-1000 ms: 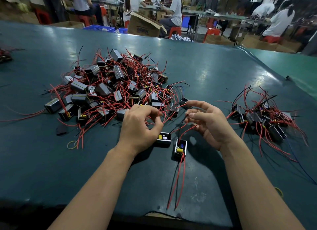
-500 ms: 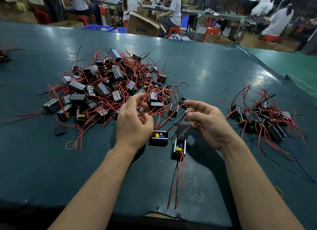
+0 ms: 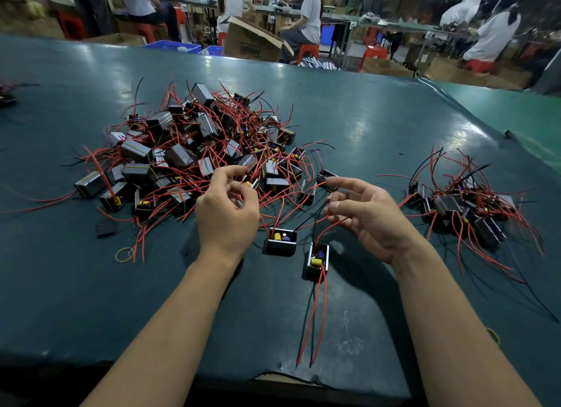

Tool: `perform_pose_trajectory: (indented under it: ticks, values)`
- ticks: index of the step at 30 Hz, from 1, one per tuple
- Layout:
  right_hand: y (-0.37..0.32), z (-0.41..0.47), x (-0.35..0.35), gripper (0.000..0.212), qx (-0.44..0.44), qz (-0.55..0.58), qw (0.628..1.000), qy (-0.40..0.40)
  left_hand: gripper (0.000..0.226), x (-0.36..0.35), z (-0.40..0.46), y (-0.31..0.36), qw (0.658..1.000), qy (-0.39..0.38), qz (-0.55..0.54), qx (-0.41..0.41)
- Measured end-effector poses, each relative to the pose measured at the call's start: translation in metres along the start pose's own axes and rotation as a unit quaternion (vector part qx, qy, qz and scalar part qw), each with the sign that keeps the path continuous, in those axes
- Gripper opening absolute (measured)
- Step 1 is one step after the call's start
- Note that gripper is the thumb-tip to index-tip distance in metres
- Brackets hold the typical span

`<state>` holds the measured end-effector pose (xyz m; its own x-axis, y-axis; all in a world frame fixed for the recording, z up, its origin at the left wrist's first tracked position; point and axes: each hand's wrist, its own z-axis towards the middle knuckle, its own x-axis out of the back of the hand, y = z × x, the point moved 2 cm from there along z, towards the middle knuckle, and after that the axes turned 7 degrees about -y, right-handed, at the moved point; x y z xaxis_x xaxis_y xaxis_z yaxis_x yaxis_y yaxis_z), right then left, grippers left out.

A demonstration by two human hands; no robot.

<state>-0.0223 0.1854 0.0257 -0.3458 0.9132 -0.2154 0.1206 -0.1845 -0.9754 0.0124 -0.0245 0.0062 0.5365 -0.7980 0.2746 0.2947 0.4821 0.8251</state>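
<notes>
1. Wiring spread over a green table [image 3: 91, 300], piling up into a big heap of modules [image 3: 188, 151]: black boxes tangled in red leads.
2. Holding the left hand [image 3: 226, 215] at the heap's near edge, fingers curling inward, pinching a red lead [image 3: 239, 196] between thumb and forefinger.
3. Hovering the right hand [image 3: 370, 218] level with the left and apart from it, stretching the forefinger out, half bending the other fingers.
4. Running a red wire [image 3: 331, 227] and a black one up from the table to the right fingertips. Possibly nipping them against the thumb, but the contact is hiding under the fingers, so cannot tell.
5. Lying on the table between the hands and slightly nearer the body: a first module [image 3: 280, 242], open top showing a yellow part, and just beside it, not touching, a second module [image 3: 317, 258], trailing two red leads toward the table's near edge.
6. Sitting well off to the right: a smaller bundle [image 3: 464, 206] of modules and leads.
7. Lying left of the hands, near the heap's loose wire ends: a yellow rubber band [image 3: 124, 254] and a small dark piece [image 3: 104, 228].
8. Standing beyond the table's far edge: an open cardboard box [image 3: 252, 42].
</notes>
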Motion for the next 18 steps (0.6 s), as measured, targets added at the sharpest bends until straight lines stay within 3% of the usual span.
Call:
perform_pose_trajectory:
  ticks: [3, 6, 8, 10, 14, 18]
  values:
    - [0.000, 0.000, 0.000, 0.047, -0.002, 0.017, 1.000, 0.002, 0.027, 0.001, -0.002, 0.004, 0.996, 0.008, 0.084, -0.027]
    - [0.000, 0.000, -0.002, 0.044, 0.009, 0.022, 1.000, 0.009, 0.030, 0.000, -0.006, 0.017, 0.960, 0.038, 0.201, -0.192]
    - [0.000, 0.000, -0.005, 0.042, 0.012, 0.028, 0.999, 0.017, 0.022, -0.008, -0.012, 0.027, 0.935, -0.006, 0.163, -0.315]
    - [0.001, 0.001, -0.007, 0.043, 0.010, 0.040, 0.999, 0.021, 0.015, -0.021, -0.019, 0.035, 0.913, -0.075, 0.120, -0.382]
    - [0.001, 0.002, -0.006, 0.045, 0.000, 0.043, 0.999, 0.031, 0.010, -0.040, -0.024, 0.034, 0.895, -0.183, 0.142, -0.382]
    - [0.003, 0.001, -0.004, 0.038, -0.007, 0.030, 0.999, 0.043, 0.011, -0.043, -0.024, 0.027, 0.906, -0.180, 0.197, -0.329]
